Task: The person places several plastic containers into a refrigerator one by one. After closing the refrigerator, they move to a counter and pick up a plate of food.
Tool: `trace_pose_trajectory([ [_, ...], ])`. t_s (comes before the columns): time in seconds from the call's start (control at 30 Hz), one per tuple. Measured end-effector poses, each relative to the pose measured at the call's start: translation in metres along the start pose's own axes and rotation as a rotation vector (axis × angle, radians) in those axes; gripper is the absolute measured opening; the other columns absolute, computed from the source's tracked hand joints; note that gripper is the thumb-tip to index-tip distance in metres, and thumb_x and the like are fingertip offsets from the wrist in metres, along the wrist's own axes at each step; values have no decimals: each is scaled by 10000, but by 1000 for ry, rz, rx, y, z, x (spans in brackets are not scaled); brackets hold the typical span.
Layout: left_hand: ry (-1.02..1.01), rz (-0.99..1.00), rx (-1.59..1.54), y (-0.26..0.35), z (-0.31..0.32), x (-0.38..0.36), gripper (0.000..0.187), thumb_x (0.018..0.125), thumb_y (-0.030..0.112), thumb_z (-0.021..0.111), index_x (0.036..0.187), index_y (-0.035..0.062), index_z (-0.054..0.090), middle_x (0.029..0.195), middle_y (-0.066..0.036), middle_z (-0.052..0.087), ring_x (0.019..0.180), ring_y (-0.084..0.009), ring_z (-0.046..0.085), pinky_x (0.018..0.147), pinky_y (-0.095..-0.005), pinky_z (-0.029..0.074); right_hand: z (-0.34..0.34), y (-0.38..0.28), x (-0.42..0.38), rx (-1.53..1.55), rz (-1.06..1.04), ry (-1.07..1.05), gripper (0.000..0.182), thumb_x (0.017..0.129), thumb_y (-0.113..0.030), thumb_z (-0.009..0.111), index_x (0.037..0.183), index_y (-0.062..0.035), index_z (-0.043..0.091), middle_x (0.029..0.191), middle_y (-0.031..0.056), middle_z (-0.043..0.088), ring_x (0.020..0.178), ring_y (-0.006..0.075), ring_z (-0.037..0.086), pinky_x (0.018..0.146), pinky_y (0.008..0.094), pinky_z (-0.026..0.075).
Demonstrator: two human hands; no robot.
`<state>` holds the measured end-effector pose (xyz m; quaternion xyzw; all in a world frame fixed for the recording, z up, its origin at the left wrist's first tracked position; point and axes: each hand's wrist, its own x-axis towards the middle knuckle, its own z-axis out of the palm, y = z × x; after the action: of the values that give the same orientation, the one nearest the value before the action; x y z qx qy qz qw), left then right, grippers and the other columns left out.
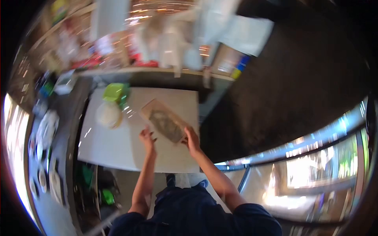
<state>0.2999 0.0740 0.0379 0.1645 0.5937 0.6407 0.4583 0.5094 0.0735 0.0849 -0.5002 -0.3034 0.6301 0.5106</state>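
Over the white table (106,147) a flat, tan rectangular pack (164,121) with a dark patch on its face is tilted diagonally. My right hand (191,141) grips its lower right end, with the fingers partly hidden beneath it. To the left of the pack's lower end is my left hand (147,137), apart from it, fingers spread and holding nothing. A bright green container (114,92) and a round whitish item (108,114) sit at the table's back left. Motion blur hides the pack's finer details.
Behind the table runs a shelf (141,70) with blurred bags and red items. On the left a grey counter (65,129) holds dishes and a white box (65,82). A blue and yellow object (241,66) shows at the back right.
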Motion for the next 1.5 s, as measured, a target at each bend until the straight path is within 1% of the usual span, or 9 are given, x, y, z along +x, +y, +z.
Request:
trace_pose_trajectory([
  [0.1,-435,-120,118,15,-9,-8,894,885,757,434,1489,105,336,1532,-144,346,1233,-348,496,930,-454,503,-69,-10,-64,40,44,149,496,959,-455,581,1329,-126,541,1011,10,582,831,100,570,752,296,522],
  [0.23,-961,-397,298,42,32,-81,772,929,693,442,1417,95,472,1266,-81,621,1094,-201,632,892,-417,546,-173,-35,-164,-141,-6,150,501,996,-431,546,1357,-84,549,1149,22,603,1020,101,568,872,295,488],
  [0.5,-1430,-610,600,-51,127,-249,434,997,368,576,1277,36,563,1173,-63,636,1015,-126,629,814,-301,529,-353,-36,-322,134,-141,489,434,1047,-326,445,1247,27,600,1142,82,652,1054,165,608,958,334,472],
  [0.77,-1429,-603,204,-100,256,-398,669,977,163,615,1508,31,229,1448,-141,412,1298,-186,458,1046,-338,420,-443,-78,-363,538,-360,722,418,1046,-317,427,1267,9,564,1114,94,651,982,178,638,871,327,524],
  [0.97,-1276,17,61,-102,322,-446,1025,928,7,600,1526,88,-230,1582,-202,116,1446,-275,228,1170,-388,219,-451,-129,-273,339,-576,752,376,1042,-285,445,1261,-7,572,1176,92,629,1083,168,589,971,287,453],
  [1.23,-1043,540,402,-119,370,-424,792,1021,239,507,1538,-48,-20,1608,-242,17,1494,-324,117,1197,-393,111,-410,-194,-164,517,-467,520,321,1027,-305,526,1265,-90,534,1137,66,627,969,136,640,725,260,542],
  [1.37,-863,370,271,-114,407,-413,622,1047,329,447,1478,-56,217,1454,-270,373,1362,-342,375,1129,-395,270,-399,-198,-108,434,-560,484,386,991,-257,613,1315,-76,510,1073,32,612,871,69,589,646,182,478],
  [1.47,-691,342,424,-115,436,-398,712,1058,434,353,1539,-36,120,1544,-269,268,1424,-348,300,1166,-406,223,-411,-175,-55,129,-562,531,547,972,-258,633,1407,6,432,1292,164,492,1106,219,544,909,333,475],
  [1.5,-474,493,489,-150,450,-375,547,1051,341,396,1443,-37,350,1428,-263,435,1308,-387,444,1087,-437,338,-410,-179,-47,-39,-624,614,547,945,-258,663,1376,10,459,1346,225,434,1232,324,462,1043,421,376],
])
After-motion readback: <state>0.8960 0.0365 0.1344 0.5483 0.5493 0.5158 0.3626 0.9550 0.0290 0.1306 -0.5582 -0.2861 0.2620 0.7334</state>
